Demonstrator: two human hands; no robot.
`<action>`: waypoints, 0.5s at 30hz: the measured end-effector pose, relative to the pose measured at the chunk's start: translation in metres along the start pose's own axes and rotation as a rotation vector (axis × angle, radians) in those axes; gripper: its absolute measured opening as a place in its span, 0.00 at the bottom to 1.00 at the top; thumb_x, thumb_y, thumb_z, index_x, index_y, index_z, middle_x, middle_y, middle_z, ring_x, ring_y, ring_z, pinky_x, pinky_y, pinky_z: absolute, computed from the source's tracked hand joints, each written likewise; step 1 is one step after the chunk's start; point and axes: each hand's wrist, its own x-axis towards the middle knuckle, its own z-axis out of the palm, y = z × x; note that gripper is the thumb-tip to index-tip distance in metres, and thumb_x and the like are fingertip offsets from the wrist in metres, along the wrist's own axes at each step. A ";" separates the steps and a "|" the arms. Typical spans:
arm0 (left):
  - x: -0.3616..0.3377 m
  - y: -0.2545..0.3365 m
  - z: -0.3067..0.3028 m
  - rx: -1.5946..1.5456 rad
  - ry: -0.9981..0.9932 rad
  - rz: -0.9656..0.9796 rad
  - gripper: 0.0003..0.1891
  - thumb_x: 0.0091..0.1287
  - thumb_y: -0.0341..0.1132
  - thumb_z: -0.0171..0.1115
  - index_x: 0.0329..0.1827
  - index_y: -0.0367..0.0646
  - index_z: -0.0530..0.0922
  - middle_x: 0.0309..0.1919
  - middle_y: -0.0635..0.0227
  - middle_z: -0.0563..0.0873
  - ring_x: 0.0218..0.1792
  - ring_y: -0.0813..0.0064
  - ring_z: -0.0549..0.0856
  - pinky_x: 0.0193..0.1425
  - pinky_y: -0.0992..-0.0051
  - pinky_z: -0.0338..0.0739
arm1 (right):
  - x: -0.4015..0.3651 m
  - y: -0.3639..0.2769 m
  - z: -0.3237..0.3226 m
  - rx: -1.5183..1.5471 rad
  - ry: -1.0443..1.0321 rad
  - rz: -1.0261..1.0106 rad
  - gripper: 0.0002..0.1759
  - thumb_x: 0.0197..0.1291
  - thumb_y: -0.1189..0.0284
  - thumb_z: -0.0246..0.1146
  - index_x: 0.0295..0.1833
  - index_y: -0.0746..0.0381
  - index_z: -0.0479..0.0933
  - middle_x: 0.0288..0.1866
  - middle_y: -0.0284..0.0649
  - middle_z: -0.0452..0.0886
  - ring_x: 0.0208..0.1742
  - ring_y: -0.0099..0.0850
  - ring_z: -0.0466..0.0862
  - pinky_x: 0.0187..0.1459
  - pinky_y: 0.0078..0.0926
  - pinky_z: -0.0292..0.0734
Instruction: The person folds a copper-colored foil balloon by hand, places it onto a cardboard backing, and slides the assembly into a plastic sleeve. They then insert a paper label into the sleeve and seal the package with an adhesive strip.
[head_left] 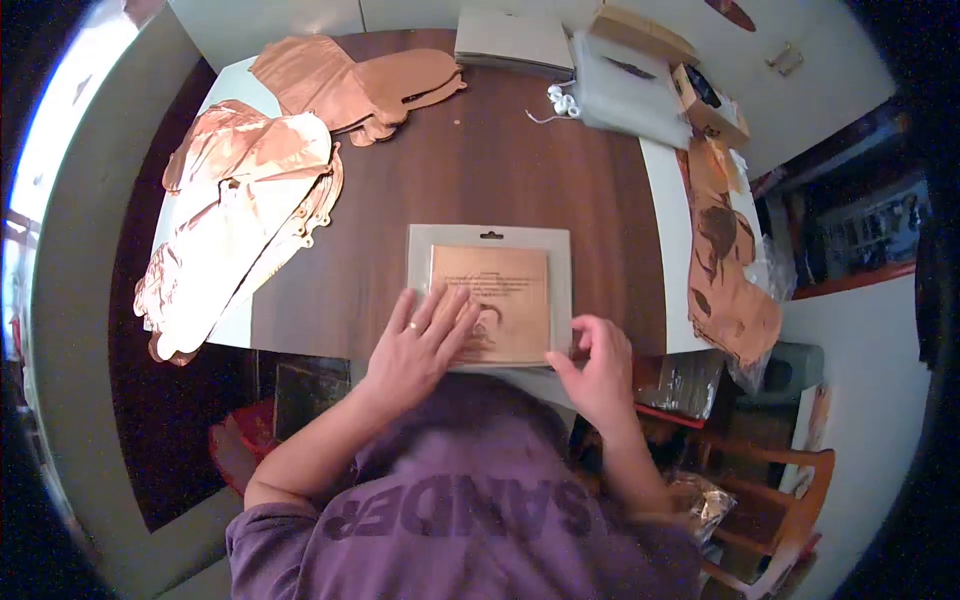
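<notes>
A flat pack with a grey-white backing card (420, 245) and a hanging slot at its top lies at the table's front edge. On it sits a copper-coloured folded piece (520, 325) with small printed text and a dark drawing. My left hand (425, 340) rests flat on the left part of this piece, fingers extended, a ring on one finger. At the pack's lower right corner is my right hand (595, 365), thumb stretched toward the card's edge and fingers curled but apart from the thumb. It holds nothing visible.
Copper foil shapes (240, 200) lie in a pile at the left, with more foil (360, 85) behind. White cards (515, 40), clear plastic sleeves (630, 95), white earphones (563, 101) and a cardboard box (715, 110) stand at the back. Another foil shape (725, 260) lies right, above a wooden chair (815, 500).
</notes>
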 end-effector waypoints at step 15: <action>0.017 -0.005 -0.058 -0.048 0.429 0.389 0.25 0.69 0.38 0.52 0.71 0.55 0.72 0.73 0.64 0.71 0.73 0.58 0.70 0.78 0.49 0.54 | 0.118 0.009 -0.105 0.515 -1.005 0.051 0.22 0.66 0.63 0.66 0.59 0.64 0.76 0.42 0.37 0.85 0.43 0.27 0.84 0.50 0.26 0.78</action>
